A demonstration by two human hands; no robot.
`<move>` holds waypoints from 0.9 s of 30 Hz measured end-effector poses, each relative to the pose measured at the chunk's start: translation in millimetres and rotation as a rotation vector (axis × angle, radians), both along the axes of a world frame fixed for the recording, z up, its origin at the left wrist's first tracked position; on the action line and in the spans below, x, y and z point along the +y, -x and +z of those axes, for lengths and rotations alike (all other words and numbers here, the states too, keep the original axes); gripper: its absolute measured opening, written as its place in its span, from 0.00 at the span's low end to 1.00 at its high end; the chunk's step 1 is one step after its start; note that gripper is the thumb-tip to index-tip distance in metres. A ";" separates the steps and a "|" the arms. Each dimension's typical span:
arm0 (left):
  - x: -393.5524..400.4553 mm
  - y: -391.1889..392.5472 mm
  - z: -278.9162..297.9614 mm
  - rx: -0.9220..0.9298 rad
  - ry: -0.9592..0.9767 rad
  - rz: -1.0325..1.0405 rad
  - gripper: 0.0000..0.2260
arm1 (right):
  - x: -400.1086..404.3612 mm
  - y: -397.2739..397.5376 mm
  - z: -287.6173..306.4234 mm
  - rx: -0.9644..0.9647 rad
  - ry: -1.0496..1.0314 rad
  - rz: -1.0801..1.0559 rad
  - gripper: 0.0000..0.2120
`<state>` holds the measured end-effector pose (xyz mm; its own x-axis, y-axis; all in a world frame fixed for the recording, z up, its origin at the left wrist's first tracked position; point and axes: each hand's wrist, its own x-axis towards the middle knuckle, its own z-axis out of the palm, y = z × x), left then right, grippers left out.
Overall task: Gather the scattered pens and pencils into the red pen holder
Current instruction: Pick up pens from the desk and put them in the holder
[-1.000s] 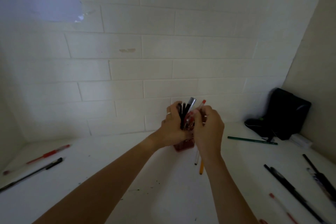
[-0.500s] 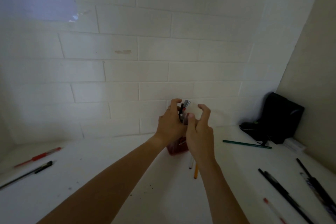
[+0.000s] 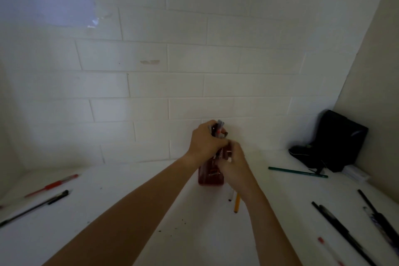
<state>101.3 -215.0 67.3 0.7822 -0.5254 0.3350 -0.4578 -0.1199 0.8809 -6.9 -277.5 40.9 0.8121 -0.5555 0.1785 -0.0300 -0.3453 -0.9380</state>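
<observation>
The red pen holder (image 3: pixel 210 176) stands on the white desk near the back wall, partly hidden by my hands. A bundle of pens (image 3: pixel 219 129) sticks up from it. My left hand (image 3: pixel 205 141) is closed around that bundle just above the holder. My right hand (image 3: pixel 234 165) is wrapped against the holder's right side, fingers curled at its rim. A yellow pencil (image 3: pixel 237 203) and a white pen (image 3: pixel 231 195) lie just below my right wrist. A red pen (image 3: pixel 51 185) and a black pen (image 3: pixel 34 207) lie at the left.
A green pencil (image 3: pixel 298 172) lies to the right, before a black pouch (image 3: pixel 333 140) in the corner. Several black pens (image 3: pixel 343 231) and a red-tipped pen (image 3: pixel 328 249) lie at the lower right. A white box (image 3: pixel 355 174) sits by the side wall.
The pens have sunk lower into the holder. My right hand has dropped from the pen tops to the holder's side, and its fingers have closed.
</observation>
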 end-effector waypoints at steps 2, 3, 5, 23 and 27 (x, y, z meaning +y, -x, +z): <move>-0.6 1.7 -2.2 -0.021 0.013 0.028 0.08 | 1.3 -0.3 -5.9 0.100 0.035 0.150 0.31; -0.6 2.6 -3.2 -0.049 0.011 0.025 0.08 | 2.9 -0.3 -7.4 0.111 0.050 0.176 0.33; -0.4 4.5 -5.1 -0.129 0.005 0.006 0.11 | 3.3 -1.1 -9.2 0.078 0.059 0.145 0.36; -2.5 -12.0 -5.5 -0.052 0.161 0.104 0.22 | 5.7 1.7 -5.4 0.131 0.124 0.047 0.33; -6.8 -14.4 -10.1 -0.061 0.181 0.157 0.29 | 6.8 2.3 -4.0 0.137 0.134 0.034 0.33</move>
<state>115.7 -221.8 57.2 0.8249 -0.3261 0.4618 -0.4991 -0.0365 0.8658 -9.2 -270.7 36.9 0.8518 -0.5061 0.1352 -0.1406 -0.4695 -0.8717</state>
